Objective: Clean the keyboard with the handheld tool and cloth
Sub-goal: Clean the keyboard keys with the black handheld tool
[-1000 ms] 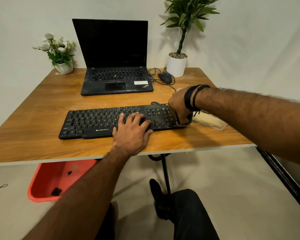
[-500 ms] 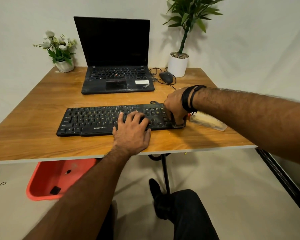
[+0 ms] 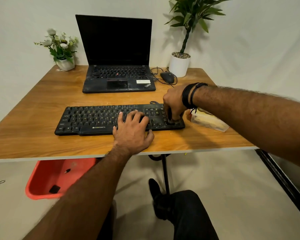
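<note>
Wooden table (image 3: 42, 108) against a plain pale wall, with the black keyboard (image 3: 97, 118) lying across its near half, long side toward the person, right end close to the table's right edge. Progress, as a judgement: mid-clean, tool stage. Keys look dusty and speckled, especially around the right-hand block, so most of the board seems left to do; the cloth pass does not look started. Right hand (image 3: 173, 103) is over the keyboard's far-right end, fingers curled down around a small dark handheld tool (image 3: 171, 119) whose tip meets the keys at the near-right corner; tool shape is mostly hidden by the fingers, so brush or something else cannot be told. Left hand (image 3: 133, 130) lies flat, fingers straight and spread, pressing on the middle-right keys and the near edge of the board, holding nothing, apparently steadying it. Just right of the keyboard, under the right forearm, sits a pale yellowish bundle (image 3: 210, 122), maybe the cloth in a clear wrap, cannot be sure. Farther back: open laptop (image 3: 116, 54) with dark screen, dusty deck; black mouse (image 3: 167, 77) with cable to its right; white potted plant (image 3: 179, 64) at far right; small flower pot (image 3: 66, 64) at far left. Red bin (image 3: 47, 177) on the floor under the table, left side.
</note>
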